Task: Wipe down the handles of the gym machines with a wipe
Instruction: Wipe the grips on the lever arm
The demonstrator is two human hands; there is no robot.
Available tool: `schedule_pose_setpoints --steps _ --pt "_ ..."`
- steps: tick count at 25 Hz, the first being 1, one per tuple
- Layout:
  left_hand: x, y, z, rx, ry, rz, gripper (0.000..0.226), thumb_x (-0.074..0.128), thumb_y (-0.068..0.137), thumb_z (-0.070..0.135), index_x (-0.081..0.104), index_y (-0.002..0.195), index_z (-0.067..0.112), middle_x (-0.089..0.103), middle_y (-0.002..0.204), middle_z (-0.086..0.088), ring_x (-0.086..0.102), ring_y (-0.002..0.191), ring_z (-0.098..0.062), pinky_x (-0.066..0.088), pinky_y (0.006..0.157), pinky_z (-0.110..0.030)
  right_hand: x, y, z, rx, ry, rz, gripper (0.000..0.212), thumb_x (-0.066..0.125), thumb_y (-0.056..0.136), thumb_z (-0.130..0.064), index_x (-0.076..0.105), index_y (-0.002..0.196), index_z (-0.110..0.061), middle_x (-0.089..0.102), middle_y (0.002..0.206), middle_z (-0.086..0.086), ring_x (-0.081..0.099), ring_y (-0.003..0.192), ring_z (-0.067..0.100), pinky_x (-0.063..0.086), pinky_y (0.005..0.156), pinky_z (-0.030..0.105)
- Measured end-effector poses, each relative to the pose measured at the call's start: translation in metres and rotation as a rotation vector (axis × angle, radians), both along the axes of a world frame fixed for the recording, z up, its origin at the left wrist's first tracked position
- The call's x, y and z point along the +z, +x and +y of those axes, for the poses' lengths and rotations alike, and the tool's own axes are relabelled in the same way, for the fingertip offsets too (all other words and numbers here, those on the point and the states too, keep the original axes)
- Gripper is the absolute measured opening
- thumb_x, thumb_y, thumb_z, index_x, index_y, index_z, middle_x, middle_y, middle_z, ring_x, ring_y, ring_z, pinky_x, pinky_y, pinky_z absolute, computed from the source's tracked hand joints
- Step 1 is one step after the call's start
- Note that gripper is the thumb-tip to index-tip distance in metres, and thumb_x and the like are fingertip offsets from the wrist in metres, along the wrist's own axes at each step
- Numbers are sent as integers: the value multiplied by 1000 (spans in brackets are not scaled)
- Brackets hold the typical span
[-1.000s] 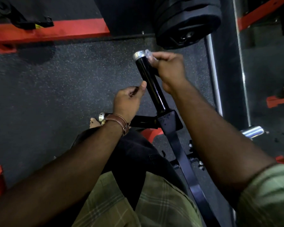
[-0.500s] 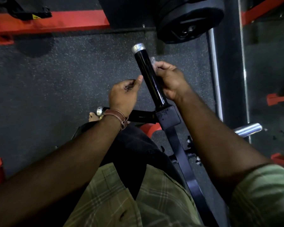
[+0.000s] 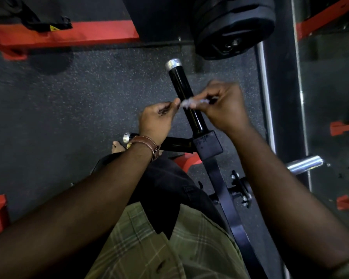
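A black machine handle (image 3: pixel 182 93) with a silver end cap points away from me, fixed to a black bracket (image 3: pixel 208 144). A small pale wipe (image 3: pixel 187 102) is stretched across the middle of the handle. My right hand (image 3: pixel 224 103) pinches one end of it on the handle's right side. My left hand (image 3: pixel 157 117) pinches the other end with thumb and fingertip on the left side. A second, shorter black handle (image 3: pixel 175 144) with a silver cap juts left from the bracket, partly hidden behind my left wrist.
Stacked black weight plates (image 3: pixel 234 27) hang just beyond the handle. A chrome bar (image 3: pixel 266 101) and a black upright run along the right. A chrome peg (image 3: pixel 304 164) sticks out at right. Red frame beams (image 3: pixel 69 35) cross the speckled floor.
My right hand slid down from the handle's silver cap to its middle, bringing the wipe along. My left hand came up to the wipe and now pinches its free end.
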State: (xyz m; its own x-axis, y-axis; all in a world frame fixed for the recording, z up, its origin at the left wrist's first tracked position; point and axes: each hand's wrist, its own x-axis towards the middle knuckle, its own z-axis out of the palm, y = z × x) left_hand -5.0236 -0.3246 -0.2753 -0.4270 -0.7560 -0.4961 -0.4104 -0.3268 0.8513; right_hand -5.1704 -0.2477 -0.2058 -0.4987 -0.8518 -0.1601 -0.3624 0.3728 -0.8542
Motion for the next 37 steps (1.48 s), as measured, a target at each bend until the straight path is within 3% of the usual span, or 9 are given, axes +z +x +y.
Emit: schedule_pose_setpoints --steps 5,8,13,18,23,26,29,32,37 --pt "-12 1 -2 2 -2 -46 24 62 94 45 77 83 28 73 74 -2 59 60 -10 54 62 -34 10 11 -59 308 188 647 13 64 88 -14 76 91 -12 65 96 11 62 88 30 52 68 39" --pt "-15 1 -3 88 3 -138 24 60 96 34 77 92 18 72 76 2 62 65 -20 55 66 -36 25 32 -105 338 349 769 22 47 96 -7 63 109 1 54 125 14 53 111 32 49 79 44" --pt "-19 8 -11 3 -69 -200 17 56 94 10 73 93 11 64 80 5 58 76 -14 53 77 -34 37 65 -50 733 505 934 21 49 97 -12 66 104 -2 53 124 15 55 110 34 44 63 40" --pt "-13 -2 -5 133 46 -129 31 56 96 38 69 68 36 75 84 6 68 76 -19 57 78 -36 13 15 -110 412 307 972 13 54 94 -8 65 98 -1 54 124 16 53 112 34 44 64 36" --pt "-6 -5 -3 153 2 -201 49 49 88 55 72 73 14 73 76 -8 68 70 -29 57 71 -44 -9 -11 -92 373 -9 499 17 58 90 -18 74 94 -13 72 93 4 65 87 18 50 79 32" --pt "-2 -9 -2 124 -41 -233 54 46 86 55 72 76 9 73 76 -8 68 71 -28 56 71 -44 -4 -25 -119 473 239 272 21 55 97 -19 74 89 -12 74 91 5 68 85 18 52 86 31" --pt "-3 -7 -1 153 -13 -222 49 50 88 52 72 75 10 73 78 -7 69 72 -28 58 72 -45 -4 -28 -137 29 479 -577 18 51 100 -9 64 95 4 66 88 23 69 74 32 62 72 45" --pt "-2 -6 0 170 -21 -226 47 52 91 49 72 75 10 73 77 -9 69 70 -29 58 70 -45 -22 -19 -111 -331 197 -844 14 59 96 -4 69 94 5 70 81 16 68 77 29 61 77 43" --pt "6 -8 -2 130 -46 -268 42 56 96 41 73 76 9 73 79 -9 68 72 -27 56 68 -38 -27 -18 -97 368 -13 426 14 65 84 -17 79 87 -14 76 89 3 71 90 18 55 85 31"
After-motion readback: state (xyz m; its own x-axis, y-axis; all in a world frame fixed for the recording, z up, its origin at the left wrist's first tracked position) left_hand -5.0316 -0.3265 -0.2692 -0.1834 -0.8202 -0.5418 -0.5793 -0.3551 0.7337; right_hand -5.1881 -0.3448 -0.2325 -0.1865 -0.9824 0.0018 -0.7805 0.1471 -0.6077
